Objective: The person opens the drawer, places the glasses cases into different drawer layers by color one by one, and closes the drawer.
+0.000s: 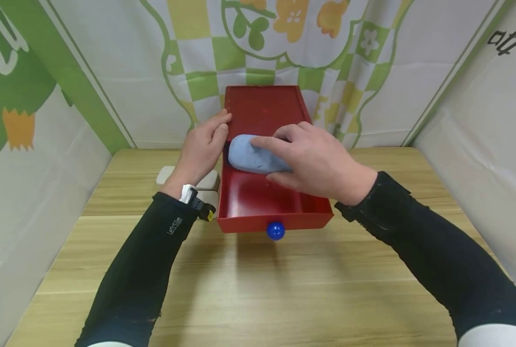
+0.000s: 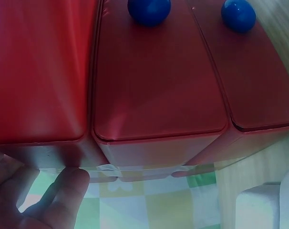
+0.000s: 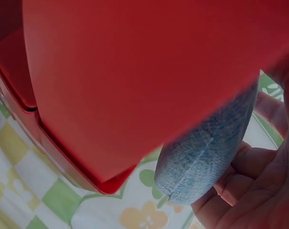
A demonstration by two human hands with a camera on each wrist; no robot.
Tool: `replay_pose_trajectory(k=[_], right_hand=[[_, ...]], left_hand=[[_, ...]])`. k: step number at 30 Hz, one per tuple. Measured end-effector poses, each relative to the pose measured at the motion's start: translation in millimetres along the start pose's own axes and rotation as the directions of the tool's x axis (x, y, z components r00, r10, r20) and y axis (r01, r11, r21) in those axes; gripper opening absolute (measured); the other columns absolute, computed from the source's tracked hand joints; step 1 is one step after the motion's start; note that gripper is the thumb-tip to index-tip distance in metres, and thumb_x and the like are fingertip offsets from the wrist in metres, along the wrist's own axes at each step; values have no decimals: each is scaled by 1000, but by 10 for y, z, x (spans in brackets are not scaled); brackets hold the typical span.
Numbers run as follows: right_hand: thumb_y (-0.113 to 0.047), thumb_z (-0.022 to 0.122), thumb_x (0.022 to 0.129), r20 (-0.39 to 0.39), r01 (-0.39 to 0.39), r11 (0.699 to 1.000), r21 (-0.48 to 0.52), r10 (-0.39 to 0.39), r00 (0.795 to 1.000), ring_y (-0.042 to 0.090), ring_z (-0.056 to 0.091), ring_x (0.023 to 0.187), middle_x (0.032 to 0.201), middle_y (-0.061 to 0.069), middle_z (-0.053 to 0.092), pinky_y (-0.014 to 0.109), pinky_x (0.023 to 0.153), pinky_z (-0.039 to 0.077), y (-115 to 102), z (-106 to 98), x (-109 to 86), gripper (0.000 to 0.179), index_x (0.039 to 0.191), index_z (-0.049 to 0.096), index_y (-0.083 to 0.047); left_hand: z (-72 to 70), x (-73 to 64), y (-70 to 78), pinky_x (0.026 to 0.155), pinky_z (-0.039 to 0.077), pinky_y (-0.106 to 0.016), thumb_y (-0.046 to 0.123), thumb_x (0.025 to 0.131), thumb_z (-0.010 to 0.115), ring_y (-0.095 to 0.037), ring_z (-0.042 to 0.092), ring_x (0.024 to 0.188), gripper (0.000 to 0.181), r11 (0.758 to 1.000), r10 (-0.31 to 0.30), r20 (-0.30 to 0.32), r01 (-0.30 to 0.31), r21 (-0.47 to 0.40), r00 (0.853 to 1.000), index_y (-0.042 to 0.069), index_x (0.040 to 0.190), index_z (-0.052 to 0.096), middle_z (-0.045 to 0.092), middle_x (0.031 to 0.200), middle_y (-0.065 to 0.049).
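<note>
A light-blue fabric case [image 1: 258, 154], shaped like a glasses case, lies across the pulled-out top drawer [image 1: 262, 193] of a red cabinet [image 1: 264, 108]. My right hand [image 1: 314, 159] grips its right end from above, fingers at the far side and thumb at the near side. In the right wrist view the case [image 3: 206, 148] shows its woven cloth and a seam, partly hidden behind the drawer's red wall. My left hand [image 1: 203, 144] rests against the cabinet's left side with its fingertips at the top edge; in the left wrist view its fingers [image 2: 68, 191] touch that side.
A blue ball knob [image 1: 276, 231] juts from the drawer front. Below, two more drawers with blue knobs [image 2: 149, 9] are closed. Several white rounded blocks [image 1: 208, 180] stand left of the cabinet. A patterned curtain [image 1: 258, 48] hangs behind the wooden table [image 1: 284, 299].
</note>
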State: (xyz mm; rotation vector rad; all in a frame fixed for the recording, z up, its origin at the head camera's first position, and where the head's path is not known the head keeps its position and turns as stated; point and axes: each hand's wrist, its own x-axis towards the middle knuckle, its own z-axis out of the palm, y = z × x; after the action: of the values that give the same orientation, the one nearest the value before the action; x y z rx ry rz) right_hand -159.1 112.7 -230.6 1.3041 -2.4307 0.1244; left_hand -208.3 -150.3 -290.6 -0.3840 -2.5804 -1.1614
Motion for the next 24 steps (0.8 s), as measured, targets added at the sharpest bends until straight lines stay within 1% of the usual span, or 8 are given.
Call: replay_pose_trajectory(k=[4, 14, 20, 24], right_hand=[[-41, 84, 87, 36, -10, 1000, 2, 10, 999, 31, 65, 103, 124, 14, 69, 43, 87, 60, -5, 44, 13, 69, 147, 60, -19], [-43, 84, 87, 120, -19, 1000, 0, 19, 993, 29, 65, 107, 125, 12, 70, 42, 92, 59, -4, 132, 33, 70, 149, 59, -21], [-43, 85, 86, 136, -4, 1000, 14, 2, 991, 29, 65, 107, 125, 12, 70, 42, 92, 60, 5, 182, 31, 71, 148, 59, -21], [-44, 84, 86, 156, -6, 1000, 10, 5, 988, 29, 65, 108, 126, 12, 70, 43, 93, 59, -1, 205, 34, 71, 149, 59, -22]], left_hand=[[-5, -8, 13, 126, 32, -41, 34, 111, 37, -16, 37, 153, 50, 1000, -2, 3, 2, -5, 1000, 14, 155, 52, 44, 164, 0], [-7, 0, 10, 125, 33, -41, 36, 111, 38, -14, 38, 153, 51, 1000, -3, 3, 3, -14, 1000, 14, 155, 52, 44, 164, 0], [-1, -6, 11, 125, 33, -40, 36, 111, 38, -14, 37, 153, 51, 1000, -4, 1, 4, -15, 1000, 14, 155, 52, 44, 164, 1], [2, -5, 6, 125, 34, -40, 38, 111, 37, -13, 37, 153, 52, 1000, -13, 4, 13, -18, 1000, 15, 155, 52, 43, 164, 3]])
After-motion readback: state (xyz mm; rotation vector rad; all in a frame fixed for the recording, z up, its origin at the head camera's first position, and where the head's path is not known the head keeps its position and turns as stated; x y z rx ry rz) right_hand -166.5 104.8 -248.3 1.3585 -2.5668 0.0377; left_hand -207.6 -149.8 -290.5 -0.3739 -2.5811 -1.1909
